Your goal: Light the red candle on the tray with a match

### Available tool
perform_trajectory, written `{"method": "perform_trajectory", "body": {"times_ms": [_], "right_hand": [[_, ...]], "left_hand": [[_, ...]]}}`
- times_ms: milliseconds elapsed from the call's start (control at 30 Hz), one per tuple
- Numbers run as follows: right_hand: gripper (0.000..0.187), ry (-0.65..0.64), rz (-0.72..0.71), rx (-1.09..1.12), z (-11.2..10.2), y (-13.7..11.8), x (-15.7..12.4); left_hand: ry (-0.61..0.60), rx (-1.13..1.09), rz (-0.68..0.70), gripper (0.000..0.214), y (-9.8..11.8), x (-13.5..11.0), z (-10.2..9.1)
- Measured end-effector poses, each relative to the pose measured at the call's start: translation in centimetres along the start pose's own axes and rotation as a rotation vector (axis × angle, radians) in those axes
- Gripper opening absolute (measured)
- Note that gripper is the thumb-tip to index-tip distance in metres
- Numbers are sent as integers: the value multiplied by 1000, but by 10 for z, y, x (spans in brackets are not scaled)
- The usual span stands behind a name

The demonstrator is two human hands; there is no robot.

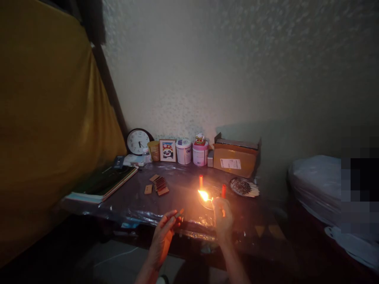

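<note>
A burning match (209,199) is pinched in my right hand (224,219), its bright flame pointing left above a clear round dish (204,205). Two red candles stand close by: one red candle (201,181) behind the flame, another red candle (224,191) just behind my right hand. My left hand (166,228), at the front edge of the table, grips a small brown piece of card (179,213) between thumb and fingers. Glare hides whether the flame touches anything.
Matches lie in a round dish (244,187) at the right. Brown and dark red cards (160,184) lie mid-table. Along the wall stand a clock (138,142), a panda picture (167,150), tubs (184,152) and a cardboard box (233,157). Books (103,183) lie left.
</note>
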State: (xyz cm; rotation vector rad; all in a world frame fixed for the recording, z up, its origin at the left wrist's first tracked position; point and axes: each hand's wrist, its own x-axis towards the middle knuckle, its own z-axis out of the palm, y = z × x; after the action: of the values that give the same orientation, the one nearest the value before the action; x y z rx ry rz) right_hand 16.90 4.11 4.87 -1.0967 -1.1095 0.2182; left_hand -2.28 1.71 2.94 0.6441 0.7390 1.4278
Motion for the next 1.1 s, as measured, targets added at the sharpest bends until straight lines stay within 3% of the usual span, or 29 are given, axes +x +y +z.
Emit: {"method": "perform_trajectory", "body": {"times_ms": [500,900,1100], "right_hand": [[17,55,-34,9,3,2,7],[18,29,7,9,3,-3,6],[19,15,113,54,3,2,4]], "left_hand": [[-66,21,12,24,-2,27,-5],[-42,-37,-50,25,-7,21,-11],[-24,-9,-38,28,-5,20,-13]]}}
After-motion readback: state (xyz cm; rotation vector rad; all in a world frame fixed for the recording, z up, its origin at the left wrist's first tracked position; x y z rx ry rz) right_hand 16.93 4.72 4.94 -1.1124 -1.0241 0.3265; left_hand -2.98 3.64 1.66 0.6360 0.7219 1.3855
